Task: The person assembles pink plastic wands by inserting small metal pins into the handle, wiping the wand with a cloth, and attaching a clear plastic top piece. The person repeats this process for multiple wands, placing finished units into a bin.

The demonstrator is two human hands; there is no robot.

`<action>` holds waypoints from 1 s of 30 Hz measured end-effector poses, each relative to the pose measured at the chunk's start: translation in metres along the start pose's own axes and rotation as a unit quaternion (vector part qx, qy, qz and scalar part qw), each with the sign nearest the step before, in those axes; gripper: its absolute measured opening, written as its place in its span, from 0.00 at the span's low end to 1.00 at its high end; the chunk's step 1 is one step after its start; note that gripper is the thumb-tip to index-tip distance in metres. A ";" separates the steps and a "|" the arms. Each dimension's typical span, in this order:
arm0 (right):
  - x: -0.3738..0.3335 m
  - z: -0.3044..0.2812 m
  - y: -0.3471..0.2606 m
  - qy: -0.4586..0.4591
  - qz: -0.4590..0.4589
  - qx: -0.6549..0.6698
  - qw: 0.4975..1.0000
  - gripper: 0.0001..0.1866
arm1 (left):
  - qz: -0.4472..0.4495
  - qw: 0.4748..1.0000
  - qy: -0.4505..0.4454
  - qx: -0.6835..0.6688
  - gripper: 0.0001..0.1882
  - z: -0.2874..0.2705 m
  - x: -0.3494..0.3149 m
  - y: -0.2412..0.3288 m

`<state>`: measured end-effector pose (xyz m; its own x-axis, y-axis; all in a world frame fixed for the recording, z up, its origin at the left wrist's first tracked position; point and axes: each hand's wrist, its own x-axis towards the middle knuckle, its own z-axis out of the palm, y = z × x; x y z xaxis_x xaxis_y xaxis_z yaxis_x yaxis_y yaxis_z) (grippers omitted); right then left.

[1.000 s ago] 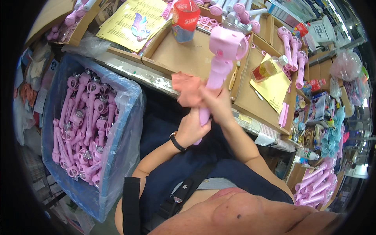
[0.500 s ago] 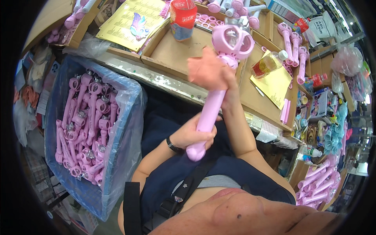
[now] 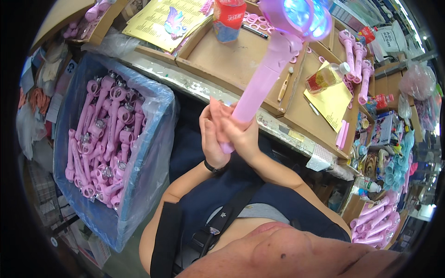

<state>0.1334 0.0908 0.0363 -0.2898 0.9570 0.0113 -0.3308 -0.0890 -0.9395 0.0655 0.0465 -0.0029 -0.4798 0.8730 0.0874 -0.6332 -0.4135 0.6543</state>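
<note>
A pink toy wand [image 3: 259, 88] slants up and away from my lap, its round head [image 3: 296, 18] glowing blue and violet. Both of my hands are closed together at the lower end of its handle. My left hand [image 3: 211, 139] wraps the base from the left. From the right, my right hand [image 3: 244, 139] presses a peach-orange cloth [image 3: 218, 118] against the handle. Folds of the cloth stick out between the hands, and the fingers partly hide the handle's end.
On my left stands a blue plastic-lined crate [image 3: 160, 97] of similar wands. The bench ahead has cardboard trays [image 3: 208, 60], a red-labelled bottle [image 3: 229, 21], a tilted bottle of yellowish liquid [image 3: 324, 78], yellow sheets [image 3: 331, 102] and a craft knife [image 3: 285, 85]. More wands [image 3: 378, 220] lie at lower right.
The wand's head has lit up and moved up and right. My right hand has slid with the cloth from below the head down to the handle's base, beside my left hand.
</note>
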 end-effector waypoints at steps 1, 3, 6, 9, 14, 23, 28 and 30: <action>-0.006 -0.001 0.008 -0.018 0.007 -0.027 0.999 0.25 | 0.000 0.999 -0.022 0.042 0.33 0.002 0.003 0.003; -0.011 -0.012 0.015 -0.011 -0.007 -0.071 0.997 0.26 | 0.003 0.982 -0.022 0.188 0.36 0.007 0.015 0.012; -0.010 -0.021 0.017 -0.065 -0.076 -0.385 0.918 0.25 | 0.154 0.957 -0.098 0.225 0.39 0.006 0.056 0.036; -0.009 -0.025 0.012 -0.098 -0.202 -0.587 0.778 0.27 | 0.079 0.993 0.075 0.039 0.20 0.004 0.077 0.061; -0.014 -0.047 0.012 -0.346 0.186 -0.252 0.884 0.22 | -0.009 0.998 0.010 -0.061 0.19 -0.002 0.089 0.081; -0.035 -0.079 0.011 -0.208 0.506 0.344 0.763 0.27 | -0.028 0.997 -0.009 -0.077 0.26 -0.004 0.098 0.083; 0.003 -0.063 0.003 -0.413 0.259 -0.120 0.865 0.23 | -0.100 0.992 0.056 -0.051 0.12 0.004 0.081 0.057; 0.012 -0.049 -0.007 -0.371 0.183 -0.241 0.878 0.25 | -0.055 0.993 0.104 -0.025 0.12 0.007 0.076 0.051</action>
<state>0.1759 0.1169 0.0260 -0.8623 0.4288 -0.2695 0.2727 -0.0552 -0.9605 0.0008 0.0936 0.0422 -0.5179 0.8436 -0.1419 -0.7149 -0.3357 0.6134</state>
